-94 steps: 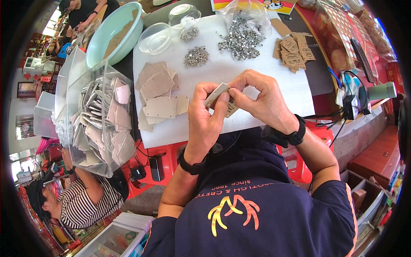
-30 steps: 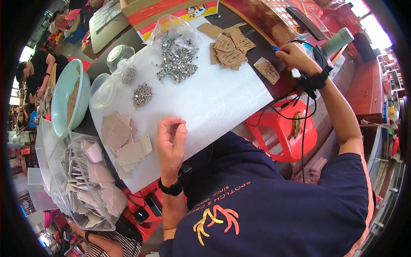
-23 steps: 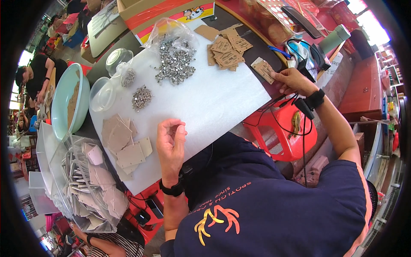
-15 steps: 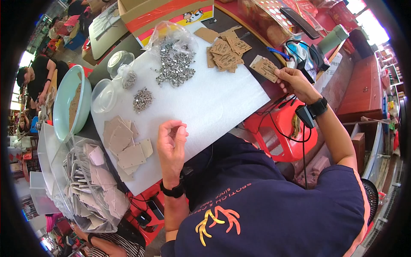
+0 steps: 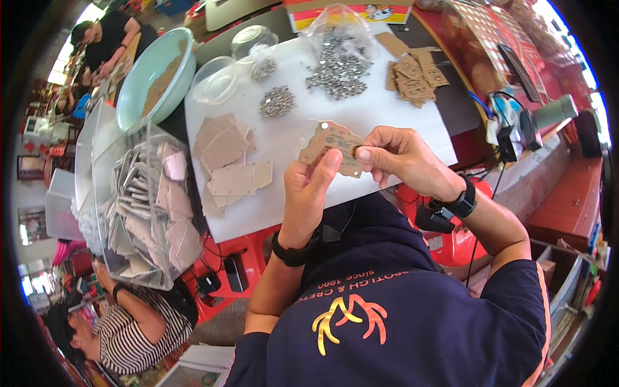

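Pinching a brown cardboard tag [image 5: 332,147] at mid-frame, the left hand [image 5: 309,193] and right hand [image 5: 401,158] are closing thumb and fingertips on its edges, likely raising it above the white table [image 5: 387,109] for closer viewing. Loose tags [image 5: 225,164] are lying centre-left, within reach.

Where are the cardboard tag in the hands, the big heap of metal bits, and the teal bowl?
cardboard tag [image 5: 332,145], head view, on its brown face.
heap of metal bits [image 5: 338,64], head view, middle of the pile.
teal bowl [image 5: 138,90], head view, on its inner wall.
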The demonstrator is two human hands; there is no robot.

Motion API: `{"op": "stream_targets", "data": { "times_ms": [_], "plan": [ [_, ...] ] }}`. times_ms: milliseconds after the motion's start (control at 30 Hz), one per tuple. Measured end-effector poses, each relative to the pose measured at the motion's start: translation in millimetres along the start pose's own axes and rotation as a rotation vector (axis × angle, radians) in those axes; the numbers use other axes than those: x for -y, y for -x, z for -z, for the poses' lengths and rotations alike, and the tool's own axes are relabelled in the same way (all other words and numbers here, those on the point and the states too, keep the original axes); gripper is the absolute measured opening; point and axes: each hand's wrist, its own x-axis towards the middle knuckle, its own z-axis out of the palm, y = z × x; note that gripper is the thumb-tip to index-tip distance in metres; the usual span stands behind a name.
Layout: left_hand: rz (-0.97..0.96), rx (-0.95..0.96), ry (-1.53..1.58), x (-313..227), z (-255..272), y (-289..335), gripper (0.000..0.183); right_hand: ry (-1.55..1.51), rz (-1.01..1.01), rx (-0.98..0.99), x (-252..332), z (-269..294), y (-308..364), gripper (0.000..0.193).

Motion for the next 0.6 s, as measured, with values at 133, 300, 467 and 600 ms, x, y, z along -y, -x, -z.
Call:
{"op": "stream_targets", "data": {
  "times_ms": [133,300,467,600],
  "plan": [
    [-0.103,-0.112,0.051,1,16,3,0.027,0.051,0.064,0.027,-8,-25,-21,0.029],
    [-0.136,-0.176,0.197,-7,27,8,0.020,0.060,0.065,0.080,-1,-40,-35,0.029],
    [-0.141,-0.230,0.127,-9,38,14,0.019,0.053,-0.011,0.203,0,-46,-47,0.027],
    [-0.129,-0.309,0.104,-6,45,18,0.016,0.205,-0.002,0.284,4,-41,-58,0.030]
  ]
}}
